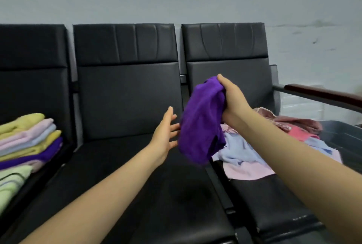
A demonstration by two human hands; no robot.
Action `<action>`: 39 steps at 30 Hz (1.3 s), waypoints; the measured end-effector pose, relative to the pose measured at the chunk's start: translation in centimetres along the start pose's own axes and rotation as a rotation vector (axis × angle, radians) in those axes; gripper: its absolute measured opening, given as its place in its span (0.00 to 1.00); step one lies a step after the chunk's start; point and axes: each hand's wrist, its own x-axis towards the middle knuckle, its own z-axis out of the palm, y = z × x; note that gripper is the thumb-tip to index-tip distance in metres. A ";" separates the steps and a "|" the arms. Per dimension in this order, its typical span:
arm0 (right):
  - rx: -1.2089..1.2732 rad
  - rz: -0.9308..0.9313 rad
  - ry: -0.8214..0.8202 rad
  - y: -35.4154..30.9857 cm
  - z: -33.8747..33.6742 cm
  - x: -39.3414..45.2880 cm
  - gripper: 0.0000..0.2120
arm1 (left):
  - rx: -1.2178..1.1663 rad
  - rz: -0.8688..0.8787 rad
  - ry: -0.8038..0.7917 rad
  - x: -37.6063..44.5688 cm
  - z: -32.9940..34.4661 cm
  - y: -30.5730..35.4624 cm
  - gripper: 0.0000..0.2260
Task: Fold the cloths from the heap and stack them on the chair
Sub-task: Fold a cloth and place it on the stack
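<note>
Presently, the right hand grips a crumpled purple cloth by its upper end, fingers curled round the bunched fabric, holding it in the air above the gap between the middle chair and the right chair. The left hand is open, fingers straight, just beside the hanging cloth. The heap lies on the right chair's seat. A folded stack sits on the left chair.

Dim, even light; motion-blurred purple cloth; wide-angle bowing at edges.
</note>
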 end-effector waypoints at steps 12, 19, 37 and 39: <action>-0.250 0.273 -0.127 11.5 6.4 -1.4 0.12 | 0.122 0.156 0.295 -6.1 -13.2 -0.3 0.10; -0.645 0.084 -0.410 13.4 6.3 -1.9 0.10 | 0.359 0.273 0.474 -7.2 -21.2 1.8 0.10; -1.078 0.241 -0.299 21.0 5.1 0.5 0.09 | 1.638 0.359 0.097 -7.4 -22.2 -7.8 0.20; -1.108 0.217 -0.289 20.8 5.3 0.5 0.09 | 1.669 0.410 0.073 -6.7 -22.8 -7.8 0.17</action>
